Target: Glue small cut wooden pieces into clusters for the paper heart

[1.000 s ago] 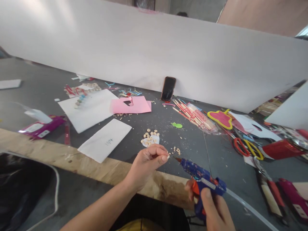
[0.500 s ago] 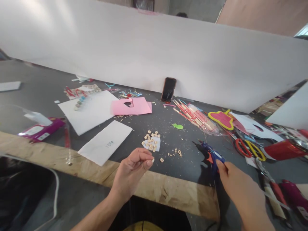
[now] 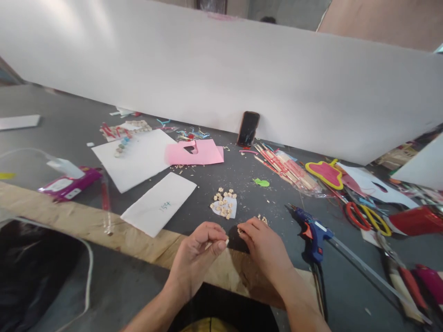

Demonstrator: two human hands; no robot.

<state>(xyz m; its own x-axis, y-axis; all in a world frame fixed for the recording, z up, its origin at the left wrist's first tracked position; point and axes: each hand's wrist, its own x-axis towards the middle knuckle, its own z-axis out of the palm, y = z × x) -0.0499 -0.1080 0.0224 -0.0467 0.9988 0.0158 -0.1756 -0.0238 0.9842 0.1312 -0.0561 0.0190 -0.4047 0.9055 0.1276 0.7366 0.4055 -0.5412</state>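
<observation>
My left hand is pinched shut on a small whitish piece, held above the table's front edge. Beside it, my right hand has its fingertips closed on a small flower-shaped wooden piece at the tabletop; the fingers partly hide it. Just beyond both hands, several similar pale flower-shaped pieces lie on and around a small white card. Behind my right fingers more tiny wooden bits show. To the right, a blue glue gun rests on the table with a long clear glue stick in its back.
White sheets and pink paper lie left of centre, a purple packet farther left. A phone leans on the white partition. Scissors, a red can and packaged sticks are at right.
My right hand has let go of the glue gun, now lying on the table, and moved left to the flower-shaped piece. My left hand keeps its pinch on the whitish piece.
</observation>
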